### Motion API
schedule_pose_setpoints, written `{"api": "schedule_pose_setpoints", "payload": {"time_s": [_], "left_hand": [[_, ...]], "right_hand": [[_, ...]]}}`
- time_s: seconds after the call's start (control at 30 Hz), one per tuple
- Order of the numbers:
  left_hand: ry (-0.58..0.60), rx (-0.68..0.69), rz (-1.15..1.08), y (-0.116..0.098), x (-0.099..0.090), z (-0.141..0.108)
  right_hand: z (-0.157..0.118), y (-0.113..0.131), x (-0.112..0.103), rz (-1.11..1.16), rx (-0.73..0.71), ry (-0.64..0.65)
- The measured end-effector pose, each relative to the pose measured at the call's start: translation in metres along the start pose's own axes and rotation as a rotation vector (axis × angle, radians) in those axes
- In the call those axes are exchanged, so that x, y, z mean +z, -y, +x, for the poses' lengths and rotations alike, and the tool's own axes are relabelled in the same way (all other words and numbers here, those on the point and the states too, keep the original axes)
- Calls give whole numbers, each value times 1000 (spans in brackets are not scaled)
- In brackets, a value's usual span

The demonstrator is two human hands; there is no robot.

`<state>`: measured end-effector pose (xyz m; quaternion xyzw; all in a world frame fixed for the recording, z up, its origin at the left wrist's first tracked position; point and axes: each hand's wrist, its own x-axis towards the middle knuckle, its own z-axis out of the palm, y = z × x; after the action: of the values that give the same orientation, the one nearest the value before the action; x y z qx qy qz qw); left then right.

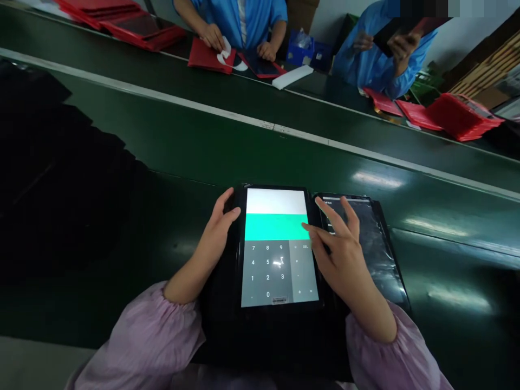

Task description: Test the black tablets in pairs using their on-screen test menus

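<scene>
L hand (215, 233) is beside the left edge of a black-framed tablet w/ a lit calculator screen (276, 260); thumb & index finger are raised and parted, other fingers mostly hidden. Can't tell if it has hold of the edge. R hand (345, 257) is open over the tablet's right side, fingers spread, nothing gripped; one fingertip is at the right end of the green band, can't tell if it's pressing.

Tablet lies face up in front of the person, btwn the two hands. Screen: white strip on top, green band below, then grey keypad w/ digits & operators; small barcode label near the bottom edge.

Just right of it, partly under the R hand, is a 2nd dark tablet w/ shiny clear film (376, 244), some small text at its top. Both are on a dark green glossy worktable (182, 132). Big black heap (60, 179) at far left, details too dark to tell.

Across the table: co-worker in blue (260, 19), hands at red flat packets, w/ a white foam strip (292, 77) & blue plastic bin (300, 49) nearby. Another person in blue (349, 65), upper right, holds up a dark flat panel (388, 38). Stack of red packets (455, 116) at far right, more red packets (142, 30) upper left.
</scene>
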<state>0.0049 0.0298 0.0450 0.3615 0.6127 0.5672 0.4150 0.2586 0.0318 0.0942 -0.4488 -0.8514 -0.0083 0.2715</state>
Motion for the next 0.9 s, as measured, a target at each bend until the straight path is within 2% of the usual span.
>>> {"api": "schedule_pose_setpoints", "payload": {"time_s": [0.1, 0.23, 0.37, 0.43, 0.57, 0.67, 0.77, 0.9], "left_hand": [[91, -22, 10, 0, -3, -5], [218, 82, 102, 3, -11, -4], [324, 112, 184, 4, -19, 1], [372, 106, 252, 4, -23, 3], [445, 141, 351, 4, -30, 5], [476, 173, 389, 5, -33, 5], [467, 187, 415, 7, -33, 4], [432, 174, 393, 7, -31, 2]], "right_hand": [[-3, 1, 2, -6, -11, -15], [-4, 8, 5, -40, -54, 62], [-4, 9, 3, -57, 5, 14], [-4, 13, 0, -17, -37, 19], [-4, 29, -3, 94, -207, 174], [-3, 36, -3, 103, -224, 241], [-3, 30, -5, 107, -187, 177], [-4, 11, -4, 44, -30, -65]]}}
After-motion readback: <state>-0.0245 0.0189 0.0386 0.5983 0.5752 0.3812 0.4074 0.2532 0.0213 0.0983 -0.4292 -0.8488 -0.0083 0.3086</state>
